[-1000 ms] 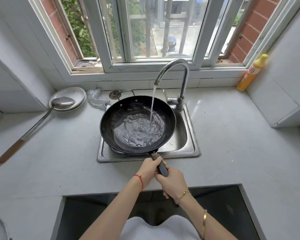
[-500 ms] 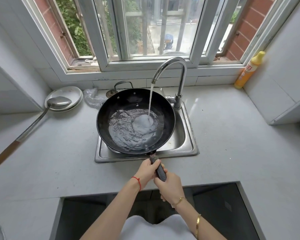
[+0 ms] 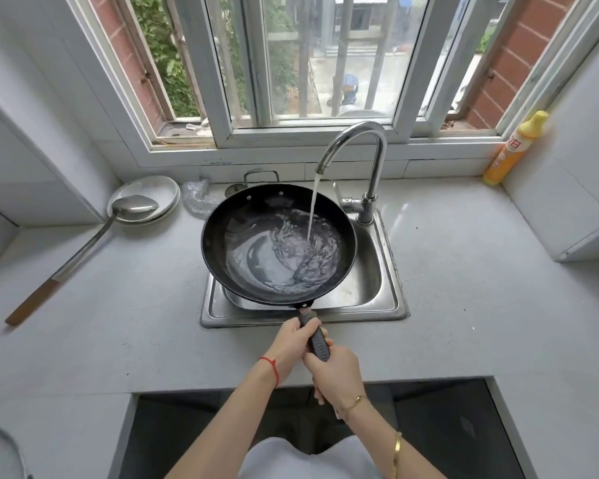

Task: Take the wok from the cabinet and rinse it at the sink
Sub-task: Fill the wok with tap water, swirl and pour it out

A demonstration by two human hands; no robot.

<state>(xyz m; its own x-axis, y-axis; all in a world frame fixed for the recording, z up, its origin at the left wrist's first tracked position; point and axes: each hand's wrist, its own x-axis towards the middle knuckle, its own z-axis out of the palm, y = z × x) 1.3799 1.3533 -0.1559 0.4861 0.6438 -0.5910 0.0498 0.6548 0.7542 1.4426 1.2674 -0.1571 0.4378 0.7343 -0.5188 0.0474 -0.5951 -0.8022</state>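
Observation:
A black wok (image 3: pixel 222 233) hangs over the steel sink (image 3: pixel 393 288), tilted, with water pooled and swirling in its right half. A stream of water falls into it from the curved tap (image 3: pixel 367 140). Both hands grip the wok's dark handle (image 3: pixel 317 340) at the sink's front edge. My left hand (image 3: pixel 293 344) holds the handle near the wok. My right hand (image 3: pixel 336 371) is wrapped around its end, closer to me.
A long steel ladle (image 3: pixel 83 250) with a wooden grip lies on the left counter, its bowl on a white plate (image 3: pixel 156 193). A yellow bottle (image 3: pixel 514 150) stands at the back right corner. Crumpled plastic (image 3: pixel 196 200) lies behind the wok. A dark opening (image 3: pixel 446 426) is below the counter's front.
The pooled water has swirled across the wok towards its right side as the wok is rocked. Both hands keep their grip on the handle.

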